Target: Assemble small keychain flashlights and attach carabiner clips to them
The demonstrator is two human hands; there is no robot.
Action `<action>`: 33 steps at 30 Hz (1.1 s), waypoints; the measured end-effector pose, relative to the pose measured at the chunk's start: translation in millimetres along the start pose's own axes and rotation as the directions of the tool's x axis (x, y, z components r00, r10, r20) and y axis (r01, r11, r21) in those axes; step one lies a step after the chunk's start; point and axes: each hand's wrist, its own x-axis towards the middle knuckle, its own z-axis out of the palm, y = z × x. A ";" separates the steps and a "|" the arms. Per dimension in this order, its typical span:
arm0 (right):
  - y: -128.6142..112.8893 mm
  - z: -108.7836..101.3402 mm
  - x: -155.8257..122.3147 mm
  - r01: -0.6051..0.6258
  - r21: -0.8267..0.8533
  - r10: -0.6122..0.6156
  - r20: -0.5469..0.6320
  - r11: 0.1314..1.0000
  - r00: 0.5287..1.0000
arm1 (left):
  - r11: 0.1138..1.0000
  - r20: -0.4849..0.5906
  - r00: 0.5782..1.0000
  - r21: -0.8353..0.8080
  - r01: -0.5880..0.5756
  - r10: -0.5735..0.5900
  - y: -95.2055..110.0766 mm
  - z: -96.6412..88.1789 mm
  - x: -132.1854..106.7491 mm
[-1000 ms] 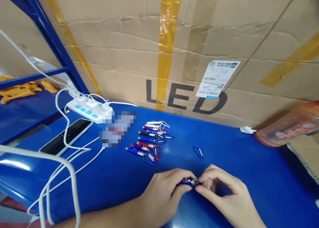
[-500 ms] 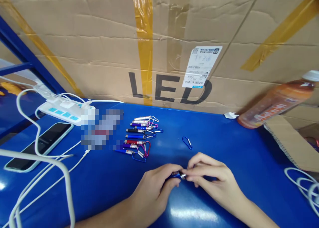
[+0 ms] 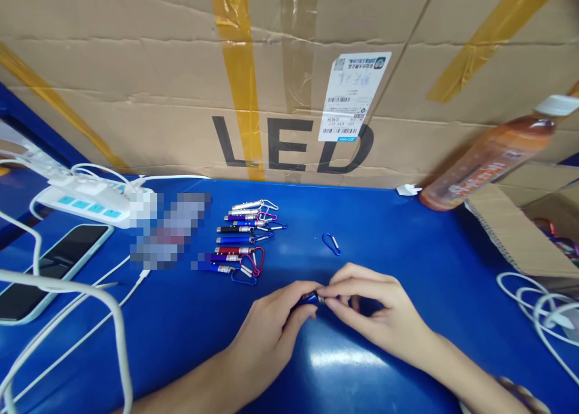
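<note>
Between thumb and fingers, my left hand (image 3: 278,317) grips a small dark blue penlight (image 3: 309,298), most of it hidden by the hand. The fingertips of my right hand (image 3: 377,299) pinch the penlight's silvery end from the right. Beyond my hands, a loose blue carabiner clip (image 3: 332,244) lies on the blue table. To the left, several penlights (image 3: 239,240) in silver, purple, blue, black and red lie in a column, with carabiner clips attached at their right ends.
A large cardboard box (image 3: 181,70) marked LED stands along the back. At right are a tilted drink bottle (image 3: 484,160), an open carton (image 3: 502,227) and a coiled white cable (image 3: 538,305). A phone (image 3: 58,263), power strip (image 3: 90,206) and white cables (image 3: 120,335) occupy the left.
The view has shifted, so the scene sits further left and higher in the picture. Both hands keep hold of the penlight, with the right fingertips still at its silvery end.
</note>
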 end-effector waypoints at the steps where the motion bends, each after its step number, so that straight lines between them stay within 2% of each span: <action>1: 0.0 -0.1 0.1 -0.011 0.001 0.011 0.005 1.000 1.000 | 1.000 0.005 1.000 0.003 0.002 -0.002 -0.5 0.4 0.0; 6: 0.9 -0.5 1.1 -0.087 0.013 0.087 0.005 0.996 0.996 | 1.000 0.034 0.999 0.013 -0.011 0.011 -4.9 2.1 0.0; 13: 0.2 1.1 1.6 -0.142 0.031 0.143 -0.036 0.989 0.989 | 0.999 0.015 1.000 0.029 -0.018 0.018 -5.9 2.0 -0.2; 24: 1.0 -0.2 3.8 -0.204 0.050 0.209 -0.139 0.978 0.968 | 0.999 -0.069 0.997 0.035 0.034 -0.032 -8.3 0.9 1.3; 33: 1.0 1.2 2.4 -0.208 0.085 0.216 -0.095 0.974 0.972 | 0.999 -0.080 0.997 0.044 0.013 -0.009 -6.5 1.7 2.1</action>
